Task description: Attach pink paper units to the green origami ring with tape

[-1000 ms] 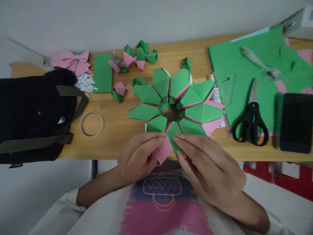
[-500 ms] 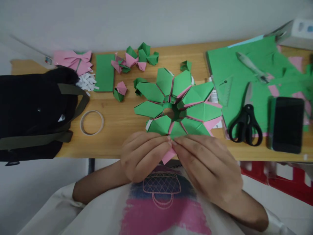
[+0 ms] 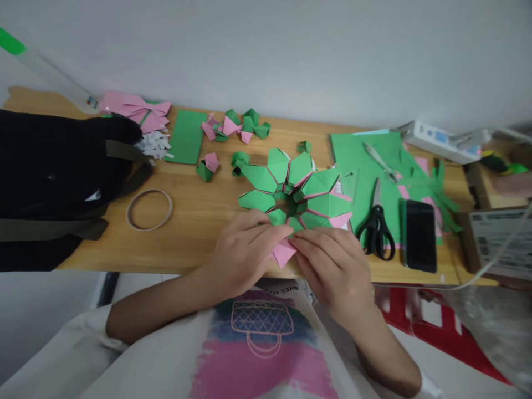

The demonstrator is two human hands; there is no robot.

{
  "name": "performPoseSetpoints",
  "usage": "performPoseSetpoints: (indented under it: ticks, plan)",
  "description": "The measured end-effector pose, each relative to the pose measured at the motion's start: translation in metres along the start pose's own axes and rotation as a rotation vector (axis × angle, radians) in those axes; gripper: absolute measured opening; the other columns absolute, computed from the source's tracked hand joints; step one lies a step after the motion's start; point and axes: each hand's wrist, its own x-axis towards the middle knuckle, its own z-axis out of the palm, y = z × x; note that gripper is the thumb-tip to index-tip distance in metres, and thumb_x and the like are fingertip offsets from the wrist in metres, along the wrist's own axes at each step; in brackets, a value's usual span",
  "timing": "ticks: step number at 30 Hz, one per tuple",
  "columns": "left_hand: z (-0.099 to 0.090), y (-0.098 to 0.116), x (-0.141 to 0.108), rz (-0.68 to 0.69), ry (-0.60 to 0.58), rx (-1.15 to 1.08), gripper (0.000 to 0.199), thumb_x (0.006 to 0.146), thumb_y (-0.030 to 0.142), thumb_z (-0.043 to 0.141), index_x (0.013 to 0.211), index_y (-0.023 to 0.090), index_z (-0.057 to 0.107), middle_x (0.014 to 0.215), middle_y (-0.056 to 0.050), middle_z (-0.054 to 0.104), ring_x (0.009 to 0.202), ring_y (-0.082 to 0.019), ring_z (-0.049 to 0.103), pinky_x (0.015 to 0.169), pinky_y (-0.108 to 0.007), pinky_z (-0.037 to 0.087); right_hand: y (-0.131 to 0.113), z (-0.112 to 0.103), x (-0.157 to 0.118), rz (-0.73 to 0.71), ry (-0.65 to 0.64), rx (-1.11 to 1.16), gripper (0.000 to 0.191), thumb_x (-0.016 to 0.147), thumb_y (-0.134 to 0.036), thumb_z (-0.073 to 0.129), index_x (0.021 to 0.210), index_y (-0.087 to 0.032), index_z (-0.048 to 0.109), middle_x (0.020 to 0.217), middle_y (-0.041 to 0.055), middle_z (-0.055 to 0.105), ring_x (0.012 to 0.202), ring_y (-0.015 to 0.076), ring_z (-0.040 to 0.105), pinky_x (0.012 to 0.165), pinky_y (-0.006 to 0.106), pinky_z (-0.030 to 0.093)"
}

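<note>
A ring of folded green and pink paper [image 3: 328,204] lies on the wooden table in the middle, with a dark hole at its centre. At its near edge, my left hand [image 3: 245,252] has its fingers closed on the ring's front part. My right hand [image 3: 336,266] pinches the same part from the other side, its fingertips close to the left ones. Between the two hands a pink paper flap [image 3: 284,252] points toward my body. The fingers cover the ring's nearest petals.
Folded paper pieces [image 3: 228,125] and a green paper stack [image 3: 185,137] lie behind. A tape roll [image 3: 129,215] and black bag [image 3: 62,183] are left. Scissors [image 3: 376,224], a phone [image 3: 419,235], green sheets [image 3: 366,160] and a power strip [image 3: 443,141] are right.
The view has shifted, bringing a cardboard box into sight at the right. My left hand has spread farther over the ring's front edge, and the pink flap now looks wider.
</note>
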Motion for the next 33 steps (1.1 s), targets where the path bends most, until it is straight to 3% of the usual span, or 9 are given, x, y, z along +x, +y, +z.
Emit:
performPoseSetpoints:
  ticks: [4, 9, 13, 17, 21, 23, 28, 30, 33]
  plan:
    - [0.007, 0.000, 0.002, 0.019, 0.034, -0.033, 0.026, 0.096, 0.013, 0.040, 0.104, 0.013, 0.064, 0.072, -0.004, 0.067, 0.072, -0.018, 0.058, 0.065, -0.031, 0.050, 0.004, 0.001, 0.003, -0.051, -0.001, -0.092, 0.015, 0.090, -0.013, 0.059, 0.098, -0.015, 0.071, 0.092, 0.0057, 0.077, 0.085, 0.0192, 0.064, 0.072, 0.033, 0.045]
    - [0.016, 0.000, 0.001, -0.019, 0.054, -0.126, 0.032, 0.089, 0.010, 0.051, 0.121, 0.010, 0.059, 0.081, -0.006, 0.068, 0.081, -0.021, 0.058, 0.071, -0.035, 0.053, 0.009, 0.003, 0.002, -0.068, 0.024, -0.128, 0.015, 0.090, -0.015, 0.059, 0.095, -0.019, 0.073, 0.089, 0.0034, 0.077, 0.082, 0.0183, 0.064, 0.070, 0.033, 0.045]
    - [0.023, -0.002, -0.002, -0.088, 0.086, -0.216, 0.038, 0.084, 0.008, 0.054, 0.122, 0.013, 0.058, 0.082, -0.004, 0.069, 0.082, -0.021, 0.059, 0.075, -0.035, 0.053, 0.004, 0.006, 0.000, -0.051, 0.003, -0.192, 0.013, 0.089, -0.015, 0.059, 0.093, -0.017, 0.072, 0.089, 0.0050, 0.076, 0.083, 0.0182, 0.063, 0.071, 0.032, 0.045]
    - [0.028, -0.003, -0.006, -0.086, 0.109, -0.142, 0.040, 0.084, 0.005, 0.049, 0.121, 0.014, 0.060, 0.079, -0.005, 0.069, 0.079, -0.022, 0.060, 0.071, -0.036, 0.049, -0.003, 0.010, 0.000, -0.100, -0.008, -0.257, 0.011, 0.089, -0.012, 0.060, 0.092, -0.015, 0.070, 0.090, 0.0051, 0.076, 0.085, 0.0187, 0.064, 0.075, 0.033, 0.044]
    - [0.028, -0.001, -0.008, -0.073, 0.104, -0.126, 0.045, 0.084, 0.004, 0.048, 0.127, 0.012, 0.056, 0.081, -0.007, 0.070, 0.081, -0.023, 0.059, 0.072, -0.037, 0.049, -0.004, 0.006, -0.004, 0.002, -0.033, -0.207, 0.012, 0.088, -0.015, 0.062, 0.098, -0.017, 0.069, 0.095, 0.0060, 0.075, 0.092, 0.0211, 0.065, 0.079, 0.035, 0.047]
    - [0.024, 0.000, -0.011, -0.065, 0.084, -0.137, 0.049, 0.084, 0.006, 0.051, 0.132, 0.012, 0.052, 0.087, -0.007, 0.071, 0.086, -0.024, 0.059, 0.076, -0.038, 0.050, -0.001, 0.001, -0.012, 0.081, -0.030, -0.146, 0.026, 0.086, -0.025, 0.066, 0.111, -0.017, 0.064, 0.105, 0.0097, 0.072, 0.100, 0.0242, 0.064, 0.085, 0.040, 0.048]
    - [0.003, -0.004, -0.031, -0.017, 0.017, -0.082, 0.051, 0.084, 0.020, 0.067, 0.131, 0.014, 0.050, 0.116, -0.012, 0.067, 0.105, -0.027, 0.056, 0.090, -0.042, 0.048, 0.011, -0.008, -0.046, 0.262, 0.004, -0.131, 0.082, 0.073, -0.053, 0.075, 0.140, -0.018, 0.042, 0.133, 0.0194, 0.055, 0.123, 0.0330, 0.052, 0.097, 0.051, 0.046]
    - [-0.005, -0.009, -0.038, 0.014, -0.016, 0.007, 0.051, 0.083, 0.027, 0.071, 0.129, 0.015, 0.053, 0.124, -0.015, 0.064, 0.114, -0.031, 0.055, 0.094, -0.045, 0.046, 0.013, -0.004, -0.057, 0.334, 0.015, -0.172, 0.088, 0.074, -0.057, 0.073, 0.145, -0.020, 0.036, 0.135, 0.0202, 0.051, 0.126, 0.0354, 0.049, 0.098, 0.054, 0.045]
    - [-0.009, -0.019, -0.042, 0.066, -0.066, 0.139, 0.045, 0.084, 0.026, 0.069, 0.126, 0.016, 0.057, 0.132, -0.017, 0.060, 0.127, -0.034, 0.050, 0.097, -0.047, 0.042, 0.009, 0.007, -0.059, 0.386, 0.078, -0.236, 0.081, 0.080, -0.054, 0.068, 0.146, -0.024, 0.033, 0.134, 0.0194, 0.050, 0.125, 0.0366, 0.049, 0.099, 0.057, 0.043]
